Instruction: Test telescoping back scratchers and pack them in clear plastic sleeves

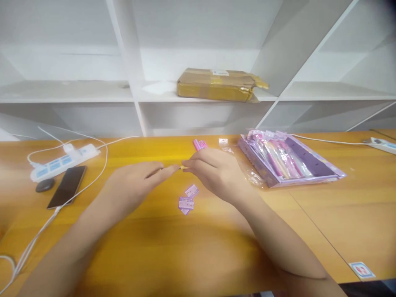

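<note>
My left hand [140, 179] and my right hand [215, 171] meet over the middle of the table, both with fingers pinched. Between their fingertips shows a small thin yellowish piece with a dark tip [182, 168], mostly hidden, so I cannot make out what it is. Just below it lie several small purple printed cards [186, 203], partly overlapping. Behind my right hand are a pink item with a swirl pattern [199, 144] and a small clear wrapper [223, 142]. To the right, a purple tray [274, 180] holds several wrapped pens [283, 159].
At the left are a white power strip [64, 163], a black mouse [45, 185], a dark phone [67, 186] and white cables. A taped cardboard box [216, 85] sits on the white shelf. A sticker [361, 270] lies at the lower right, another power strip [383, 144] at the far right.
</note>
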A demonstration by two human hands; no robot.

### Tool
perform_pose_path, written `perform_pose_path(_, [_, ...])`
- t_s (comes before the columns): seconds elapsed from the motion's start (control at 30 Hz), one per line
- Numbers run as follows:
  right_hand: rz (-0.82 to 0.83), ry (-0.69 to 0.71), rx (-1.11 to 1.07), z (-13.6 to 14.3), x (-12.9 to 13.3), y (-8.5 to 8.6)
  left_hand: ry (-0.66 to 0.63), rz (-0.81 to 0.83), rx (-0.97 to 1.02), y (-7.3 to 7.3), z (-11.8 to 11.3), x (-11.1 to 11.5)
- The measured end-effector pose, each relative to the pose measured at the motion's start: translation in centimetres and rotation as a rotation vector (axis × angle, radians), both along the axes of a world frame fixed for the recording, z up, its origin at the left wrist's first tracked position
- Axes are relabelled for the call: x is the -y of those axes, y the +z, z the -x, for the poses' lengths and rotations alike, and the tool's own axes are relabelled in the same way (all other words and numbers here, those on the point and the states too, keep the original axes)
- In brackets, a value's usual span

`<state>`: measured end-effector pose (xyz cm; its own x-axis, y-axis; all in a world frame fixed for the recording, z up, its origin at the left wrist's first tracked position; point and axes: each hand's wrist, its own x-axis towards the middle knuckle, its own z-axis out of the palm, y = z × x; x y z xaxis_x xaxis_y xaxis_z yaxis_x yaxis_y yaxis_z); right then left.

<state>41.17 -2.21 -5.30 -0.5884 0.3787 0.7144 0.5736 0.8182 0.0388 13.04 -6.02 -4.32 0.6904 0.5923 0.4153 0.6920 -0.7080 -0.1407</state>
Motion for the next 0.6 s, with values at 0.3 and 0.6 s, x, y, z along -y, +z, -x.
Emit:
perform_pose_path(0.3, [-0.001, -0.021, 0.016, -0.5, -2.0, -0.6, 0.151, -0.032, -0.033, -1.1, 1.0, -1.4])
perform_pose_path(0.6, [-0.071, -0.222, -0.062, -7.4, -6.3, 0.5, 0.444, -0.162, -0.069, 3.0, 7.7, -3.1])
